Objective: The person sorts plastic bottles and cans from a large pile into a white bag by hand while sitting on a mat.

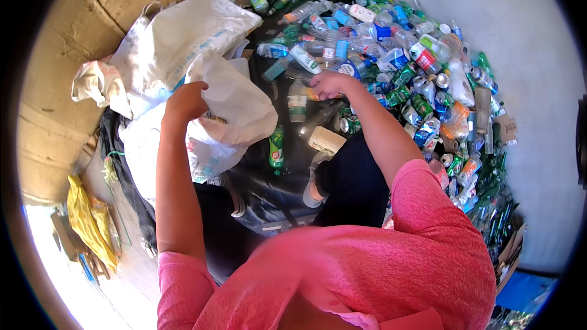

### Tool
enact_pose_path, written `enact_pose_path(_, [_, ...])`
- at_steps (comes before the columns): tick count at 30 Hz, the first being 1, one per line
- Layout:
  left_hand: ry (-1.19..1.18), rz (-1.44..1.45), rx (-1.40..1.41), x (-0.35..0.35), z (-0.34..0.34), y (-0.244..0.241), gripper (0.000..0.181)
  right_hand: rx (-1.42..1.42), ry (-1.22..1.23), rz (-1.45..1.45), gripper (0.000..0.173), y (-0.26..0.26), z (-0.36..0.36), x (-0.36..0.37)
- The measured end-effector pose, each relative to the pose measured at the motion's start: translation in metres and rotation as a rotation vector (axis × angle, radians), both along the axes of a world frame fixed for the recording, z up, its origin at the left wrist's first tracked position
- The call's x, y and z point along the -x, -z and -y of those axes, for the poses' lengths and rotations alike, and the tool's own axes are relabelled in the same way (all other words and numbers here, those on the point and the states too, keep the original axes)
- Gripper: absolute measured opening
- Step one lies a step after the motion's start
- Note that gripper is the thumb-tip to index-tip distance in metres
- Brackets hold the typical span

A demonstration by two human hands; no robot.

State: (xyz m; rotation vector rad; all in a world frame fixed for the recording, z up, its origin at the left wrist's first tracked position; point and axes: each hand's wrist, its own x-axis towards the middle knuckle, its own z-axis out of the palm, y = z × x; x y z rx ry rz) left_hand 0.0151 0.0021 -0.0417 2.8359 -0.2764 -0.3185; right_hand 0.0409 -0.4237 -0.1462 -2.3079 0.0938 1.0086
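My left hand [187, 101] grips the rim of a white woven sack [236, 96], whose mouth gapes toward my right side. Blurred by motion, my right hand [331, 84] hovers at the near edge of a heap of drink bottles and cans. Something with an orange label lies under its fingers, but whether they hold it cannot be told. Just left of that hand lies a clear plastic bottle [297, 105] with a white and green label. A green plastic bottle [276, 150] and a cream-coloured container [326, 141] lie on the dark sheet [257, 183] before me.
Mixed plastic bottles [348, 46] and crushed cans [422, 105] spread in an arc along a pale wall [541, 101]. Another stuffed white sack [192, 32] stands against the brown wall [64, 78]. Green glass bottles [497, 220] lie at right. My feet stand among these things.
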Motion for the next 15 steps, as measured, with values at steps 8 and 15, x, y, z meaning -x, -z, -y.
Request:
enact_pose_path(8, [0.030,-0.007,0.035,-0.004,-0.006,0.007,0.055,0.282,-0.479,0.238,0.047,-0.013,-0.056,-0.011])
enact_pose_path(15, [0.039,0.013,0.035,-0.005,0.002,0.004,0.053,0.205,-0.410,0.233,0.048,-0.021,-0.060,-0.010])
